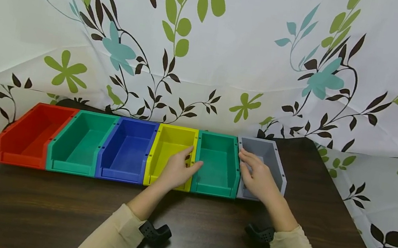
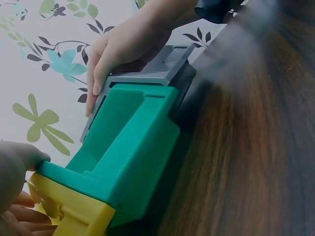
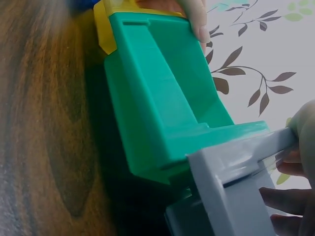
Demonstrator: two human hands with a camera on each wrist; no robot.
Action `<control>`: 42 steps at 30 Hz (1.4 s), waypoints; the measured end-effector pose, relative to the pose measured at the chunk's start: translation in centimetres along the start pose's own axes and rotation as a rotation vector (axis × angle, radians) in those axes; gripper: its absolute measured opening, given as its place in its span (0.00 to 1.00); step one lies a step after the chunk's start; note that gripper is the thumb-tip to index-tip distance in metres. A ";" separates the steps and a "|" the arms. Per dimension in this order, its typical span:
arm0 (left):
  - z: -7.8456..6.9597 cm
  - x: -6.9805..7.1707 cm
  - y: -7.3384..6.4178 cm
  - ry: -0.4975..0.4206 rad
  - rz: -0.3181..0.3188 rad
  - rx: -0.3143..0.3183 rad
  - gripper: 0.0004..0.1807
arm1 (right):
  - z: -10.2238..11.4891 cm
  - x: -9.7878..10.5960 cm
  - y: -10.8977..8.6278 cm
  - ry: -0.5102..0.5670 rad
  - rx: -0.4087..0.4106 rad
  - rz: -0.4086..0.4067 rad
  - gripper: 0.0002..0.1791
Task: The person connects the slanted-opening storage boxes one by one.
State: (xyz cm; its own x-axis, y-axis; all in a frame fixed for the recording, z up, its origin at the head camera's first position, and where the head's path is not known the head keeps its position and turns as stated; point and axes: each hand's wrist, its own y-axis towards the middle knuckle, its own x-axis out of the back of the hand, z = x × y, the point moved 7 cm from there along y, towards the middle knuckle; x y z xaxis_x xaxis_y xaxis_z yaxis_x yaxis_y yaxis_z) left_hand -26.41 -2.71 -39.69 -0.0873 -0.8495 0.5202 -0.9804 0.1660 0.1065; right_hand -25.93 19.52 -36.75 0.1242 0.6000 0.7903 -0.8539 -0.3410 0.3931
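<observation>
Six open-front storage bins stand in a row across the table. My left hand is at the wall where the yellow bin meets the right-hand green bin. Its fingers reach inside the yellow bin and its thumb lies at the green rim, pinching the adjoining walls. My right hand grips the left wall of the grey bin, right beside that green bin. Some of its fingers are inside the grey bin, with the thumb up at the rim.
Left of the yellow bin stand a blue bin, another green bin and a red bin. The dark wooden table extends in front of the row. A leaf-patterned cloth hangs behind.
</observation>
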 end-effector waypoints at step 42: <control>6.1 13.7 -2.2 0.537 -0.284 0.084 0.33 | -3.7 1.1 -2.0 -0.173 -0.343 0.050 0.38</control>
State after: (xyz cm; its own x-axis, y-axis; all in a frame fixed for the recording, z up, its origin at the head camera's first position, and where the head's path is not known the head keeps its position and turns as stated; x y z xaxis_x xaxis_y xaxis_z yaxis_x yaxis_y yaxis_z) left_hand -26.51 -17.77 -37.92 0.2597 -0.4801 0.8379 -0.9646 -0.0886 0.2482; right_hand -25.93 23.59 -38.41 0.1359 0.4480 0.8836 -0.9770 -0.0873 0.1945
